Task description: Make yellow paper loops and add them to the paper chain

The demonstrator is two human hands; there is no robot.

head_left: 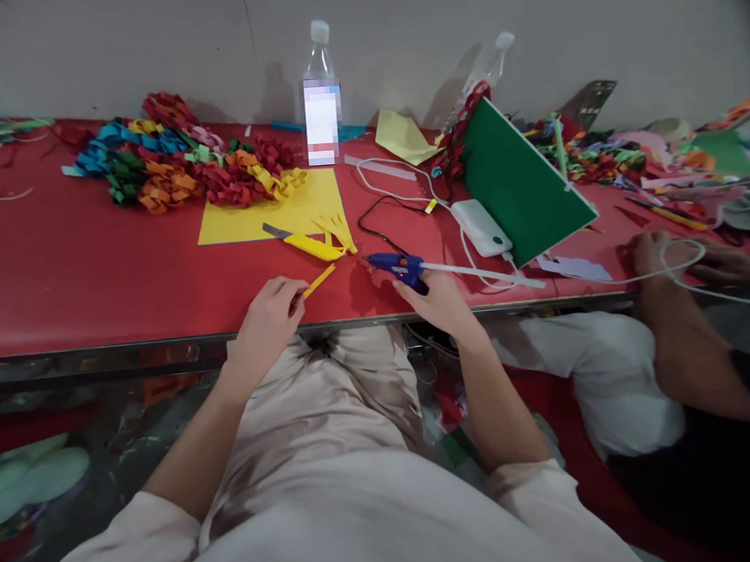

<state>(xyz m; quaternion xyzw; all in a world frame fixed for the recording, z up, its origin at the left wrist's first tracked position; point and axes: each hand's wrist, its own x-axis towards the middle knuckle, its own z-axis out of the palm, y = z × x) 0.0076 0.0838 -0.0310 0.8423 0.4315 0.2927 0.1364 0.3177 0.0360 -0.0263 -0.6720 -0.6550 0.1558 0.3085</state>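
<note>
My left hand (273, 311) rests at the near edge of the red table (79, 267), fingers pinched on a thin yellow paper strip (319, 281). My right hand (431, 297) grips a blue glue gun (398, 267) with a white glue stick (477, 271) sticking out to the right. Just beyond lie a yellow utility knife (305, 242) and cut yellow fringe (339, 230) on a yellow paper sheet (273, 207).
Coloured folded paper chains (174, 166) pile at the back left. A water bottle (320, 96) stands behind the yellow sheet. A green board (522, 181), white power bank (482, 226) and cables (401, 195) lie right. Another person's hand (659, 252) rests on the table at right.
</note>
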